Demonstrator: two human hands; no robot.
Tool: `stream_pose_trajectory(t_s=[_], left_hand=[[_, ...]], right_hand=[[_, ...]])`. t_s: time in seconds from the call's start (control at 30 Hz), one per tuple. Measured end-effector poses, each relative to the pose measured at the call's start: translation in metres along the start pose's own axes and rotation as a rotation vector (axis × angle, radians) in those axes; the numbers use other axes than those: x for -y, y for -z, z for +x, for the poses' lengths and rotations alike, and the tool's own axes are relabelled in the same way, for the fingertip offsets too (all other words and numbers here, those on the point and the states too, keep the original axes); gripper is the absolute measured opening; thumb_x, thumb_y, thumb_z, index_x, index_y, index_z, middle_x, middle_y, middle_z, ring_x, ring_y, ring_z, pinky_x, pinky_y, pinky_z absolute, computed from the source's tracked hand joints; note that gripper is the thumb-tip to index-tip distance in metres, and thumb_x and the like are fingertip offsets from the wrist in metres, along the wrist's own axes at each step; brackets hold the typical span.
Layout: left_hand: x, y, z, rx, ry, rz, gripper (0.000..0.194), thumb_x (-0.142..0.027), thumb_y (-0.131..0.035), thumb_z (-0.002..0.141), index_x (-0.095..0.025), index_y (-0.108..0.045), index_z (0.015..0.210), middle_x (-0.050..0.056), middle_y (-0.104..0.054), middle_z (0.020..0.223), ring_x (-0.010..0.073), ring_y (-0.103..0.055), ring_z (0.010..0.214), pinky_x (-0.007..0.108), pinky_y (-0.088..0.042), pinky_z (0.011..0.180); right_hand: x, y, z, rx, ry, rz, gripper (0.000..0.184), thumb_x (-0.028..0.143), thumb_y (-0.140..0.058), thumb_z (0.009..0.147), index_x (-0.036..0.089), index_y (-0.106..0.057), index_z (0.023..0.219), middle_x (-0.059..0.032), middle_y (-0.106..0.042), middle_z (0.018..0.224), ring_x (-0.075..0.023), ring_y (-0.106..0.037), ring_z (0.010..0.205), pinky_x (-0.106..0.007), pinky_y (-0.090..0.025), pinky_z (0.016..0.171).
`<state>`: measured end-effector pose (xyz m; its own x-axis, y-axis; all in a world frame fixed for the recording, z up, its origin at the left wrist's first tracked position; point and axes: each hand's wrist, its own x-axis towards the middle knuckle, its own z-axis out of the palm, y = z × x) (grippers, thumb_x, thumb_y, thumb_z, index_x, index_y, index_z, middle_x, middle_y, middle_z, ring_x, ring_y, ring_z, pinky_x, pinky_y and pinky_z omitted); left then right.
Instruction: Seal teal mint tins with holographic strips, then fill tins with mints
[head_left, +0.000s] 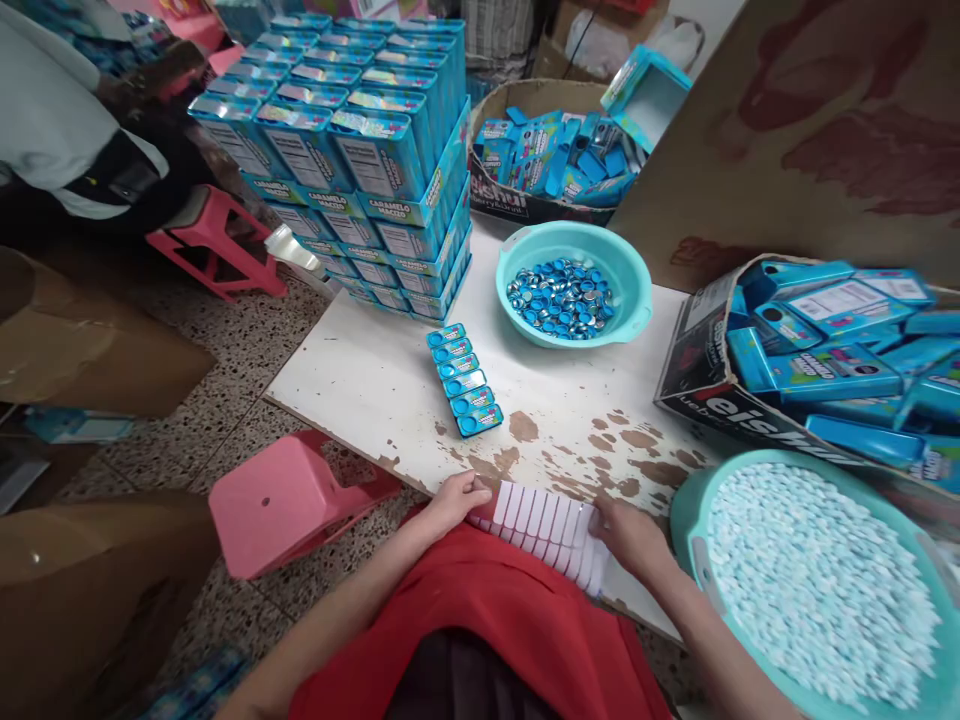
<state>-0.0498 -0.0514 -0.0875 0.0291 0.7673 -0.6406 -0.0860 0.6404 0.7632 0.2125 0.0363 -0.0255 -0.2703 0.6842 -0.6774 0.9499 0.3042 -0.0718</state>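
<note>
A row of several white rectangular pieces (pixel 546 525) lies side by side at the near edge of the worn white table (pixel 360 380). My left hand (pixel 452 500) curls round the row's left end. My right hand (pixel 628 535) presses against its right end, fingers closed on it. Farther back on the table sits a short line of small blue tins (pixel 465 392). A teal basin (pixel 814 590) full of pale blue-white candies stands just right of my right hand.
A teal bowl (pixel 574 290) of blue round caps sits mid-table. Stacked blue boxes (pixel 360 150) rise at the back left. Cardboard boxes of blue tins stand at the right (pixel 832 365) and back (pixel 555 155). Pink stools (pixel 289 500) stand on the floor; another person sits far left.
</note>
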Motion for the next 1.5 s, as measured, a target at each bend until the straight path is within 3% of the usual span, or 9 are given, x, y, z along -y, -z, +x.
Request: stream_pose_trajectory(t_s=[0.13, 0.2, 0.33, 0.6, 0.8, 1.03, 1.2, 1.33, 1.5], left_hand=[[-0.009, -0.002, 0.008, -0.070, -0.044, 0.147, 0.025, -0.040, -0.054, 0.072, -0.017, -0.047, 0.064, -0.005, -0.048, 0.059, 0.0101, -0.043, 0.058, 0.023, -0.032, 0.056], [-0.013, -0.002, 0.012, -0.120, -0.050, 0.240, 0.030, -0.042, -0.052, 0.073, -0.017, -0.045, 0.058, -0.005, -0.042, 0.055, 0.0101, -0.040, 0.056, 0.023, -0.030, 0.055], [-0.018, -0.005, 0.017, -0.190, -0.031, 0.291, 0.036, -0.041, -0.047, 0.076, -0.018, -0.040, 0.049, -0.005, -0.034, 0.050, 0.0108, -0.036, 0.056, 0.025, -0.026, 0.054], [-0.013, -0.011, 0.023, -0.249, 0.031, 0.294, 0.032, -0.039, -0.046, 0.076, -0.017, -0.049, 0.053, -0.004, -0.042, 0.053, 0.0120, -0.040, 0.060, 0.024, -0.028, 0.056], [-0.010, -0.013, 0.027, -0.293, 0.070, 0.303, 0.030, -0.038, -0.048, 0.075, -0.016, -0.051, 0.054, -0.005, -0.037, 0.052, 0.0111, -0.038, 0.058, 0.024, -0.027, 0.055], [-0.014, -0.012, 0.030, -0.346, 0.064, 0.369, 0.021, -0.026, -0.053, 0.073, -0.016, -0.057, 0.055, -0.002, -0.051, 0.055, 0.0138, -0.046, 0.062, 0.025, -0.034, 0.061], [-0.034, -0.006, -0.012, -0.426, -0.081, 0.193, 0.037, -0.040, -0.036, 0.088, -0.016, -0.065, 0.085, 0.007, -0.065, 0.086, 0.0190, -0.056, 0.084, 0.029, -0.042, 0.078], [-0.062, -0.005, -0.036, -0.215, -0.270, -0.137, 0.045, -0.045, -0.057, 0.079, -0.020, -0.057, 0.116, 0.007, -0.062, 0.114, 0.0194, -0.057, 0.099, 0.028, -0.044, 0.083], [-0.072, 0.001, -0.021, -0.170, -0.090, -0.110, 0.027, -0.040, -0.058, 0.076, -0.014, -0.063, 0.073, -0.002, -0.055, 0.056, 0.0105, -0.050, 0.054, 0.023, -0.040, 0.055]], right_hand=[[0.041, -0.008, 0.018, -0.409, 0.202, 0.086, 0.036, 0.024, -0.063, 0.079, 0.016, -0.059, 0.115, -0.0144, -0.061, 0.112, -0.0288, -0.056, 0.102, -0.038, -0.044, 0.083], [0.069, -0.017, 0.027, -0.472, 0.346, 0.174, 0.039, 0.027, -0.061, 0.082, 0.015, -0.057, 0.119, -0.0142, -0.060, 0.109, -0.0266, -0.056, 0.097, -0.037, -0.046, 0.084], [0.103, -0.040, 0.035, -0.455, 0.482, 0.133, 0.040, 0.022, -0.060, 0.081, 0.016, -0.057, 0.121, -0.0134, -0.062, 0.108, -0.0278, -0.055, 0.095, -0.038, -0.048, 0.084], [0.093, -0.050, 0.039, -0.504, 0.611, 0.098, 0.029, 0.018, -0.058, 0.083, 0.017, -0.060, 0.111, -0.0115, -0.060, 0.117, -0.0268, -0.053, 0.097, -0.038, -0.046, 0.081], [0.097, -0.037, 0.056, -0.562, 0.628, 0.207, 0.016, 0.021, -0.051, 0.088, 0.020, -0.062, 0.077, -0.0066, -0.064, 0.078, -0.0224, -0.054, 0.076, -0.033, -0.043, 0.067], [0.090, -0.011, 0.025, -0.291, 0.706, 0.677, 0.022, 0.031, -0.047, 0.091, 0.021, -0.057, 0.074, -0.0018, -0.062, 0.070, -0.0160, -0.058, 0.065, -0.026, -0.045, 0.061], [0.097, 0.034, 0.015, -0.318, 0.527, 1.045, 0.025, 0.043, -0.058, 0.084, 0.020, -0.058, 0.074, -0.0003, -0.061, 0.065, -0.0154, -0.057, 0.061, -0.026, -0.046, 0.060], [0.106, 0.051, 0.022, -0.246, 0.488, 1.214, 0.028, 0.046, -0.065, 0.077, 0.019, -0.059, 0.073, -0.0003, -0.061, 0.067, -0.0151, -0.056, 0.063, -0.027, -0.046, 0.062], [0.119, 0.046, 0.035, -0.280, 0.393, 1.257, 0.028, 0.047, -0.064, 0.076, 0.019, -0.058, 0.073, -0.0003, -0.059, 0.070, -0.0156, -0.054, 0.067, -0.029, -0.045, 0.065]])
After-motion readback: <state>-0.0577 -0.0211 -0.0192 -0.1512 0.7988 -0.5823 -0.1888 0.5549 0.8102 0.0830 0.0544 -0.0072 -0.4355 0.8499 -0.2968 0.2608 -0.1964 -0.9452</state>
